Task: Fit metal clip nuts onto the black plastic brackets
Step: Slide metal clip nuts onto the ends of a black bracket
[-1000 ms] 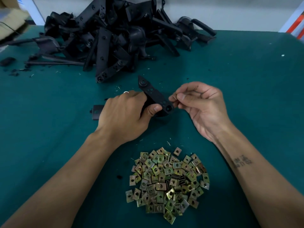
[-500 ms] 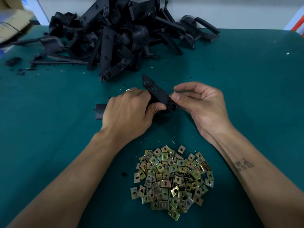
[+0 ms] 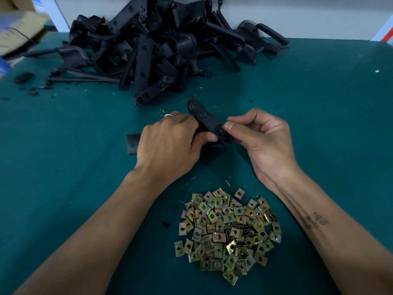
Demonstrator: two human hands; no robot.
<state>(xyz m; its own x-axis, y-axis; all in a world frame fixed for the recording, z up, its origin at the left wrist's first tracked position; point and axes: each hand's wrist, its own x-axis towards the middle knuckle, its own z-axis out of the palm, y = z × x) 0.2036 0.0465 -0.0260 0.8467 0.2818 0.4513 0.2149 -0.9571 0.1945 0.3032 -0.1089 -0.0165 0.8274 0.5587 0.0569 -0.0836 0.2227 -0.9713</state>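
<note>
Both your hands meet at one bracket [image 3: 207,122]: left hand [image 3: 168,145] grips its middle, right hand [image 3: 261,135] pinches a clip nut [image 3: 223,126] against its lower end.

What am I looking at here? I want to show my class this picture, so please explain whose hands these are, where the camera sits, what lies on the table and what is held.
No machine here: a person works with bare hands, filmed by a camera worn on the head, looking down. The left hand grips a black plastic bracket. The right hand pinches at the bracket's near end, probably a metal clip nut, though that is mostly hidden. On the green table lie a heap of clip nuts nearby and a pile of black brackets at the far edge.
</note>
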